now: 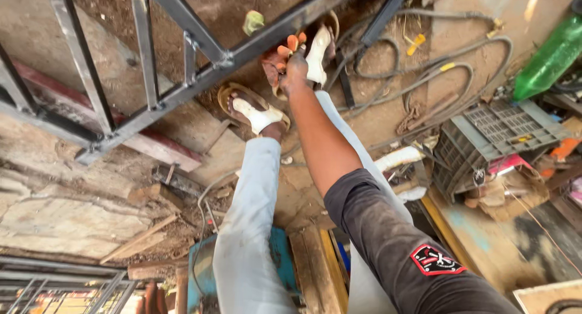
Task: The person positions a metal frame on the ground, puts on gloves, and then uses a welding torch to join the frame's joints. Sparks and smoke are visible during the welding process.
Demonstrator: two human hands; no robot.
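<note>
Reaching down past the pale trouser legs (248, 229), the right hand (296, 65) closes its grip on an orange-tipped work glove (279, 56) just below the metal frame (200, 77). Fingers are mostly hidden. Left hand out of view. Beyond the frame, cables (436, 77) trail across the floor.

A green plastic bottle (553, 56) lies tilted at the far right, its body translucent and running up toward the frame's corner. Just below it sits a grey plastic crate (492, 138) with slatted walls, tipped on its side. Under the crate's near right edge a flat pink and white packet (508, 164) shows, beside torn brown cardboard (503, 193). On the dark sleeve, near right, is a sewn patch (435, 259), shield-shaped, black with red edging and a white emblem. No screens or signs are in view.
</note>
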